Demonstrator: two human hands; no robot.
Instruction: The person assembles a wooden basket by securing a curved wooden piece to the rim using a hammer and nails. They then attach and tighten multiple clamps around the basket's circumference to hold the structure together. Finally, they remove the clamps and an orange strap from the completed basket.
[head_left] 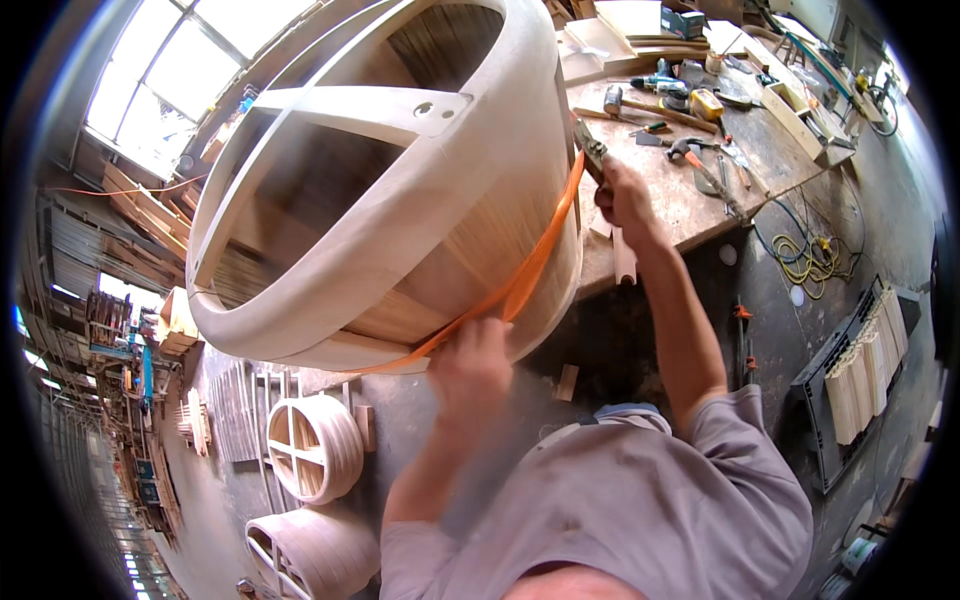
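A large round wooden frame (400, 220) with curved rim and cross braces rests on the workbench, tilted toward me. An orange ratchet strap (535, 265) runs around its side. My right hand (628, 195) is closed on the strap's metal ratchet buckle (591, 148), at the right side of the frame. Below the rim, my left hand (472, 365), somewhat blurred, grips the orange strap where it folds into a loose length. The far side of the strap is hidden behind the frame.
On the workbench (690, 215) lie a claw hammer (686, 150), a mallet (613, 98), a drill (660, 82) and several other tools. Smaller round wooden frames (315, 450) stand on the floor at lower left. A coiled yellow cable (808, 262) and a crate of wooden pieces (862, 370) are at right.
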